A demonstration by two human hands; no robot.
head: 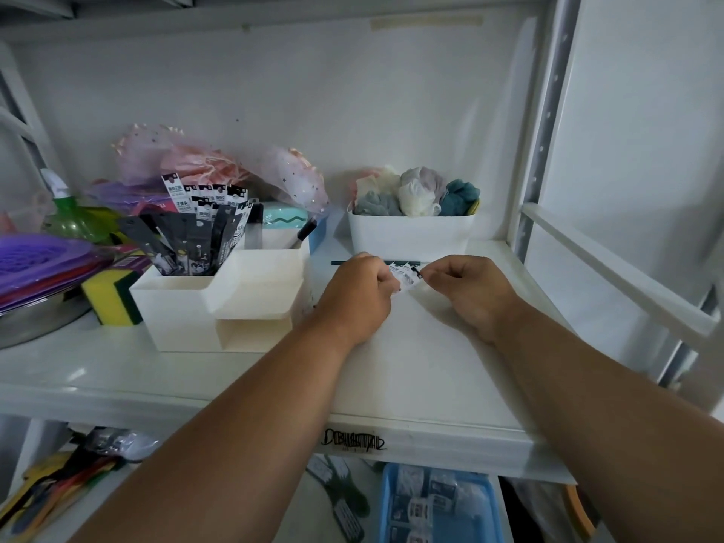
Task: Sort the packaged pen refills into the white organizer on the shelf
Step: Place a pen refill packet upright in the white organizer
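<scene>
Mid-frame, both hands, left [358,291] and right [466,286], are pinching one refill pack [405,277] over the shelf [411,366]; reaching left, it risks snagging packs [203,225] already crowding the organizer [176,307]

White organizer [184,307]; black-and-white refill packs [203,225]; yellow-green sponge [111,297]; purple fans [43,268]; teal box, wavy stripe [284,219].
</scene>
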